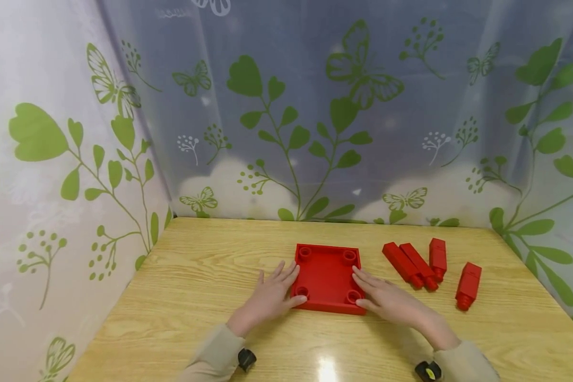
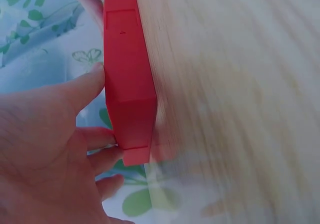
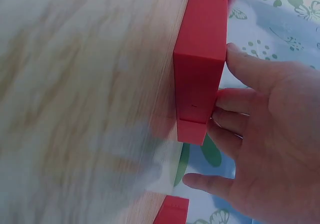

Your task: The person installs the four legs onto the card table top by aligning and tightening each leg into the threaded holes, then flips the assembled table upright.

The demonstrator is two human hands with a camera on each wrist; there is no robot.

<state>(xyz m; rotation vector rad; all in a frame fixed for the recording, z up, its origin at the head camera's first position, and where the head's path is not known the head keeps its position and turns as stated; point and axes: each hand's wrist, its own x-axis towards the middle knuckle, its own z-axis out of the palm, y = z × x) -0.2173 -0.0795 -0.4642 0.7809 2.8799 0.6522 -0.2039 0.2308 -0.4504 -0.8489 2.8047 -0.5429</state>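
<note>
A red square plastic panel (image 1: 326,273) lies on the table with its raised rim and a round socket in each corner facing up. My left hand (image 1: 269,297) rests against its left side, fingers fairly straight along the rim and thumb at the near left corner. Opposite it, my right hand (image 1: 387,298) touches the right side, its thumb by the near right corner. Both wrist views show the panel's edge (image 2: 129,58) with thumb and fingertips against the rim. The panel stays flat on the wood.
Right of the panel lie several red block-like legs with rounded threaded-looking ends: two side by side (image 1: 401,262), another (image 1: 437,258) beside them, and one (image 1: 468,286) farther right. The wooden table (image 1: 196,276) meets patterned curtains (image 1: 291,132) at the back and sides.
</note>
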